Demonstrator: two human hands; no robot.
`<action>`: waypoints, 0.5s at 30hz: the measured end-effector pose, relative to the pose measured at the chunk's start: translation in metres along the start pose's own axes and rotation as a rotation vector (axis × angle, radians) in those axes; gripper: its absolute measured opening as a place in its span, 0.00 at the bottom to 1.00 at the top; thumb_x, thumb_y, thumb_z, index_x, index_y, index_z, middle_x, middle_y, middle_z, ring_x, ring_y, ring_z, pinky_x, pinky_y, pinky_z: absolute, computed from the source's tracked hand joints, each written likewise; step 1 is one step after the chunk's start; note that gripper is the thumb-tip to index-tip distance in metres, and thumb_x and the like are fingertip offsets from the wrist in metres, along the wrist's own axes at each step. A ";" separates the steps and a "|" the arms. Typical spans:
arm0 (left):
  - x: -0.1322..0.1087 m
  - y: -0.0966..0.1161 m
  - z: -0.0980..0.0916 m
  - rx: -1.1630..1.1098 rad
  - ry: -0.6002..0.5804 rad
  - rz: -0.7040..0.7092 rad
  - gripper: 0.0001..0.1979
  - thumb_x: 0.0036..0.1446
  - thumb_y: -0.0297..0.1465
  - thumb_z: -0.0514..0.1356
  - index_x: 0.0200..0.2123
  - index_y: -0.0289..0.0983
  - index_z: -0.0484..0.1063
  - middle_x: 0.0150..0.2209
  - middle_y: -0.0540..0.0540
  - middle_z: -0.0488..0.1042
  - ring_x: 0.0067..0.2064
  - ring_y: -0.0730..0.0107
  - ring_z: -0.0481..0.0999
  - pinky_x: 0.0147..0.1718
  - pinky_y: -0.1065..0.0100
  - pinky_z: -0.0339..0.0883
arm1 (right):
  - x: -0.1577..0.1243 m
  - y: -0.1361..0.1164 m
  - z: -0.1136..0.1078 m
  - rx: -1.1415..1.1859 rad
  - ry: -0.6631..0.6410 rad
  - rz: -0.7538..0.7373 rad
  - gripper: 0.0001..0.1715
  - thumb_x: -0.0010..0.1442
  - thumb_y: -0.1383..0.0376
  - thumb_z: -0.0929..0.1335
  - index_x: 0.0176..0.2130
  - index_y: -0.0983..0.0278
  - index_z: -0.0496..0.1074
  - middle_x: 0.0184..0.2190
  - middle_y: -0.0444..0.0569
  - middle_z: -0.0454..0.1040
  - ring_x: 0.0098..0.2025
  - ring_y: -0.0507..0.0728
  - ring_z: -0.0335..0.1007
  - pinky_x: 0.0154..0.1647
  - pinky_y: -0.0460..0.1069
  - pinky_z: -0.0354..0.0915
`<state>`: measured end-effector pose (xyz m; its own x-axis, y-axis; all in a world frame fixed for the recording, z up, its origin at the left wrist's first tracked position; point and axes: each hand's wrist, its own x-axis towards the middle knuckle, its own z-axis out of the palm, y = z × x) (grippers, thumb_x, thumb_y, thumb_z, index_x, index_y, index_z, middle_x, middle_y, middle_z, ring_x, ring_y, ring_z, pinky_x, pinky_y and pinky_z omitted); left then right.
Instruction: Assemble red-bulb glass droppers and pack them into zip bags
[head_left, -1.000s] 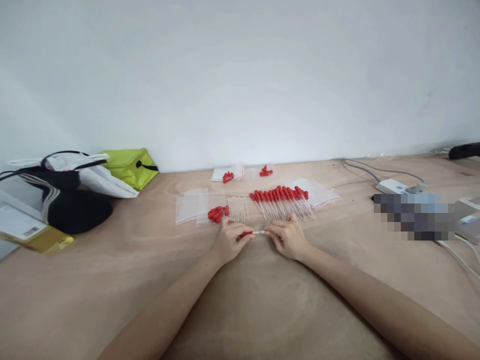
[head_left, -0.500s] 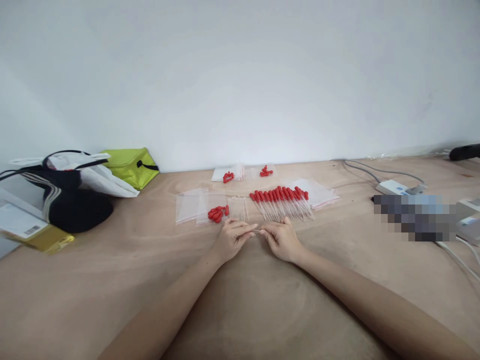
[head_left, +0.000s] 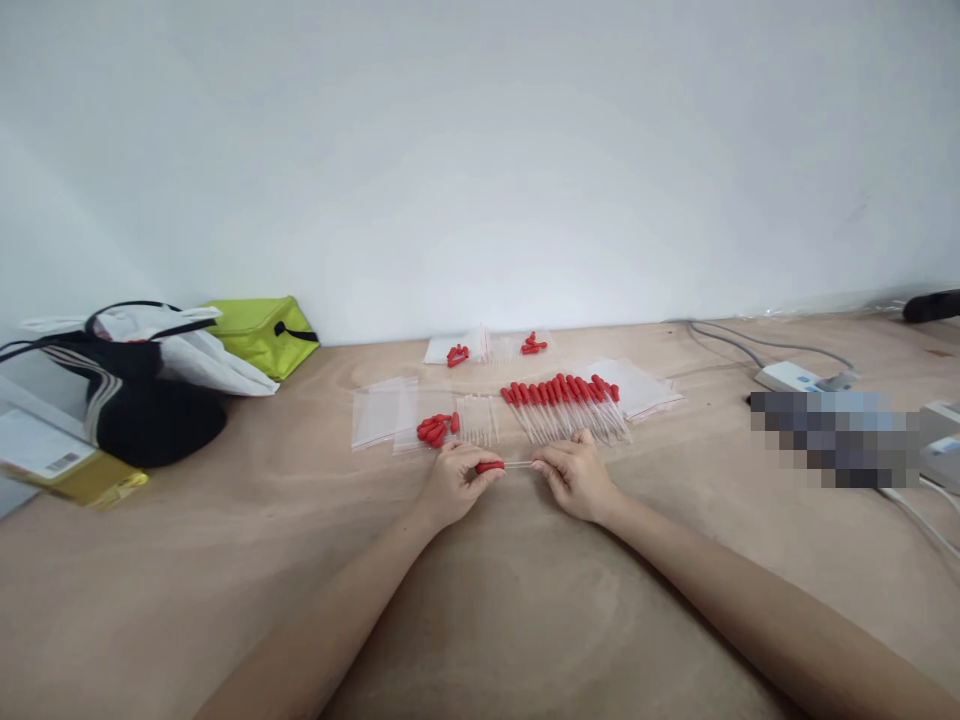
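Note:
My left hand (head_left: pixel 454 480) pinches the red rubber bulb (head_left: pixel 490 466) of a dropper, and my right hand (head_left: pixel 574 476) pinches the far end of its clear glass tube (head_left: pixel 519 464). The dropper lies level between the two hands, just above the wooden table (head_left: pixel 480 600). Right behind my hands lie a row of several finished droppers with red bulbs (head_left: pixel 566 402), a bundle of bare glass tubes (head_left: pixel 477 418) and a small heap of loose red bulbs (head_left: pixel 435 428). Clear zip bags (head_left: pixel 379 410) lie under and beside the heap.
More bags with red bulbs (head_left: pixel 491 347) lie near the wall. At the left stand a black-and-white bag (head_left: pixel 124 385), a green pouch (head_left: pixel 262 333) and a yellow box (head_left: pixel 71 470). A power strip with cables (head_left: pixel 795 376) and white devices (head_left: pixel 937 440) sit at the right.
Half a second ago my hands were pressed close together with the dropper hidden; now they have drawn apart and the red bulb and tube show between them again.

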<state>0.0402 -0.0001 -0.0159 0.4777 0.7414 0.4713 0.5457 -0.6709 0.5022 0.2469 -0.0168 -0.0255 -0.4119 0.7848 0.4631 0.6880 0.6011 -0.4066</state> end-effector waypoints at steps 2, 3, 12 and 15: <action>0.000 0.002 0.001 -0.031 0.004 -0.017 0.06 0.52 0.33 0.58 0.28 0.38 0.72 0.27 0.50 0.76 0.29 0.72 0.72 0.37 0.66 0.60 | -0.001 -0.001 0.001 -0.008 -0.010 0.011 0.15 0.60 0.66 0.57 0.28 0.65 0.68 0.24 0.44 0.72 0.28 0.50 0.64 0.34 0.49 0.42; 0.000 0.003 0.001 -0.044 0.007 -0.024 0.06 0.52 0.33 0.58 0.28 0.38 0.73 0.26 0.50 0.76 0.29 0.72 0.71 0.36 0.67 0.60 | -0.002 -0.002 0.002 -0.014 -0.018 0.018 0.15 0.60 0.66 0.57 0.28 0.65 0.68 0.23 0.44 0.72 0.28 0.50 0.64 0.34 0.49 0.42; 0.004 0.004 0.000 -0.078 -0.025 -0.066 0.06 0.52 0.33 0.57 0.27 0.37 0.72 0.25 0.51 0.75 0.25 0.73 0.70 0.29 0.70 0.63 | 0.002 -0.004 -0.005 -0.093 -0.091 -0.006 0.17 0.61 0.63 0.57 0.29 0.63 0.70 0.25 0.45 0.72 0.30 0.51 0.63 0.34 0.49 0.43; 0.005 0.001 -0.001 -0.032 -0.007 -0.062 0.06 0.53 0.33 0.57 0.29 0.37 0.71 0.26 0.50 0.74 0.27 0.72 0.71 0.32 0.68 0.62 | 0.006 -0.007 -0.010 -0.206 -0.115 -0.062 0.16 0.60 0.60 0.59 0.30 0.62 0.72 0.29 0.47 0.73 0.35 0.54 0.62 0.34 0.50 0.42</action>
<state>0.0424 0.0027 -0.0122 0.4485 0.7815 0.4336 0.5519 -0.6238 0.5535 0.2456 -0.0181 -0.0121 -0.5142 0.7666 0.3845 0.7618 0.6142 -0.2059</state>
